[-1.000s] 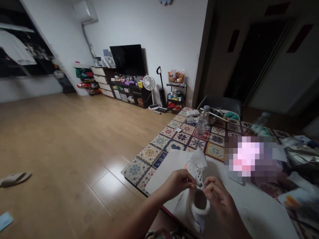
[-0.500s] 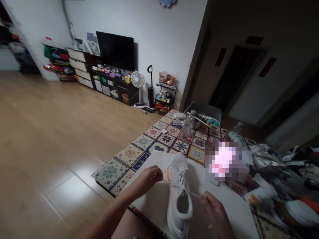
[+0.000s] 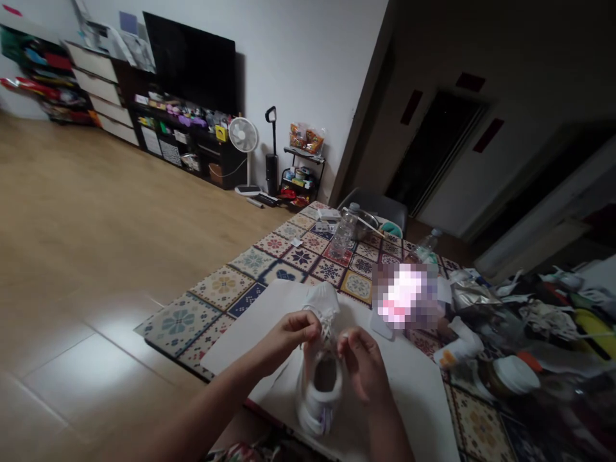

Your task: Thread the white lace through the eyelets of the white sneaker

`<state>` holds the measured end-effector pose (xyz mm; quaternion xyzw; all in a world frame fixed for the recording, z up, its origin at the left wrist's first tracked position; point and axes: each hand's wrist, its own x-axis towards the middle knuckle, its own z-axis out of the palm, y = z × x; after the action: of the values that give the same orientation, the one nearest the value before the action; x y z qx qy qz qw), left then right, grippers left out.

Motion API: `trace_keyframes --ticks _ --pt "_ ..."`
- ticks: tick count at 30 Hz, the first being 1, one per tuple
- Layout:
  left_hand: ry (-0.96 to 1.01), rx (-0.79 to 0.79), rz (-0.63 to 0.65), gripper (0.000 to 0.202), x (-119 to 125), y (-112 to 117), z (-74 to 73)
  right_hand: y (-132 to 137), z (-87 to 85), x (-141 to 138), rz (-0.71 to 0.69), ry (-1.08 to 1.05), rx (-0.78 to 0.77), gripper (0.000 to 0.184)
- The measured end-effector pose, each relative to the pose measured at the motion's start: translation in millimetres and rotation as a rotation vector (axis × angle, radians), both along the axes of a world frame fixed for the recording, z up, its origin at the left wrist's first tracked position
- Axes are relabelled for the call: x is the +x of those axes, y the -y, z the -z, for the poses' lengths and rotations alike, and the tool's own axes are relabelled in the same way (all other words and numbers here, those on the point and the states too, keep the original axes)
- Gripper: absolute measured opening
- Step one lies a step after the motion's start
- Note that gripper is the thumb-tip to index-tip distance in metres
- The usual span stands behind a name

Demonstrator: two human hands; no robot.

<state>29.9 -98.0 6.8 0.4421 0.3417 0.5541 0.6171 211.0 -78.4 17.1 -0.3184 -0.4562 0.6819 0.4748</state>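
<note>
A white sneaker (image 3: 321,359) lies on a white sheet (image 3: 414,385) at the near edge of the table, toe pointing away from me. My left hand (image 3: 291,335) pinches a white lace at the left of the shoe's tongue. My right hand (image 3: 363,364) pinches the other lace end just right of the opening. Both hands meet over the laces, fingers closed.
The table wears a patterned tile cloth (image 3: 250,263). A clear bottle (image 3: 345,226) and a metal pot (image 3: 366,223) stand at its far end, clutter of bags and a lidded jar (image 3: 511,375) on the right. Wooden floor (image 3: 86,212) spreads left; TV stand and fan against the wall.
My hands had pulled the laces apart to either side half a second ago; now they have come back together over the shoe. The view has swung to the right.
</note>
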Motion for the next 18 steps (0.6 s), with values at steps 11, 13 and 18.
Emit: trace_keyframes --ticks 11,13,18 --pt "0.077 -0.007 -0.086 0.052 -9.8 7.7 -8.6 -4.5 1.7 31.9 0.068 0.186 -0.018 0.041" --pt "-0.044 -0.023 -0.086 0.049 -17.5 10.1 -13.1 -3.6 0.3 43.6 0.007 0.365 0.024 0.046" --pt "-0.415 -0.143 0.200 0.042 -34.9 12.8 -11.6 2.4 -2.3 49.5 -0.264 0.627 0.182 0.047"
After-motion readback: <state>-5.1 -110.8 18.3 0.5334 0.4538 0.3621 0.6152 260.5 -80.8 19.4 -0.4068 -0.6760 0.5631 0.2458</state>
